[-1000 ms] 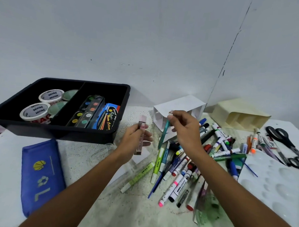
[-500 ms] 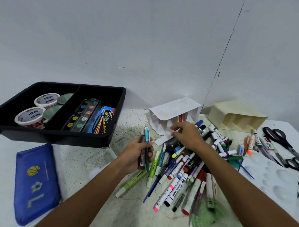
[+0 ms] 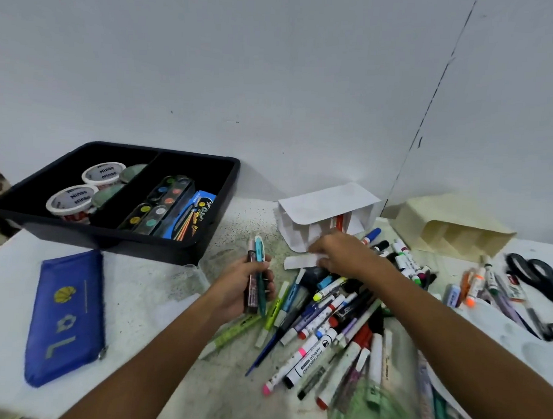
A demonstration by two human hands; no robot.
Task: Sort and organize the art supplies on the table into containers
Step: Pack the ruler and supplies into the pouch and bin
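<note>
Pens (image 3: pixel 257 276), two, are gripped upright in the left hand (image 3: pixel 240 287). Right hand (image 3: pixel 340 253) is reached into the marker pile (image 3: pixel 327 313) just right of it; its grip cannot be told. Markers are judged light, stiff, smooth, prone to rolling; best pinched mid-barrel.

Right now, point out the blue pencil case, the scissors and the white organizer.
blue pencil case (image 3: pixel 66 317): head view, middle of its flat front.
scissors (image 3: pixel 534 271): head view, on the black handle loops.
white organizer (image 3: pixel 326 203): head view, on the broad white side facing up.
</note>
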